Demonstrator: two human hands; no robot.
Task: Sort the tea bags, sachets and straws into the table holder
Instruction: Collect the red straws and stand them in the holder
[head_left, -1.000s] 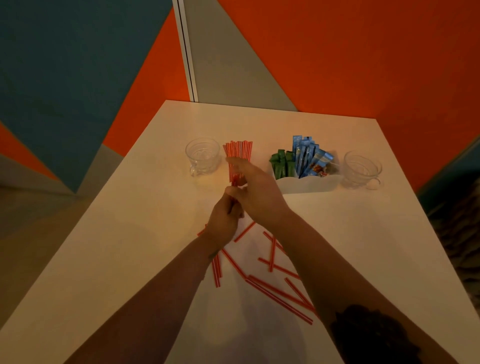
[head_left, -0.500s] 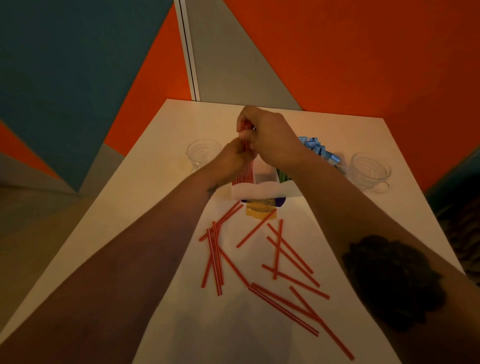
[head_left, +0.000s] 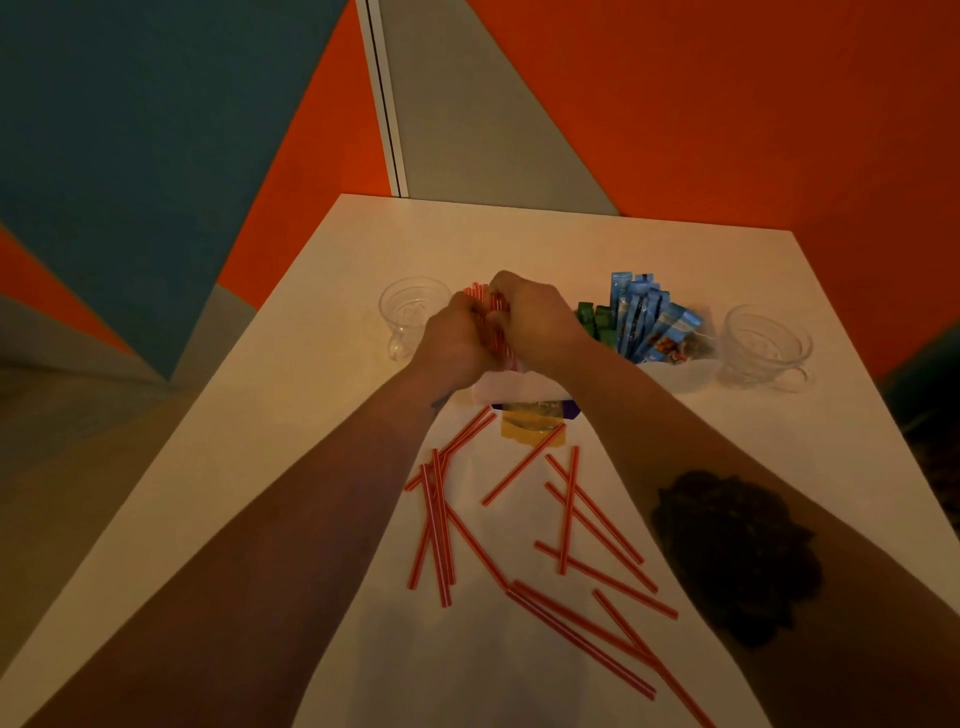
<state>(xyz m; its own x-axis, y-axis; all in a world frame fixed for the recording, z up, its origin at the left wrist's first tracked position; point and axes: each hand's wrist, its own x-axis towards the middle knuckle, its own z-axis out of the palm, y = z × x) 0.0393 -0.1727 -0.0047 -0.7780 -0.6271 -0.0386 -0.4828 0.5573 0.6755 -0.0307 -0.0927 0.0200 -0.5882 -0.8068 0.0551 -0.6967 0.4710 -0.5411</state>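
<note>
Both hands, L (head_left: 453, 339) & R (head_left: 532, 322), grip straw bundle (head_left: 493, 332), apparently inside holder (head_left: 511, 388).

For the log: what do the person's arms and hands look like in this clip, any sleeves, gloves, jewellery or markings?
Both forearms are bare, with no sleeves in view. The left hand and right hand wear no gloves, and no rings or watch show. The right forearm carries a large dark tattoo with an irregular, petal-like outline. A small dark mark sits at the left wrist; too little shows to tell what it is.
</note>
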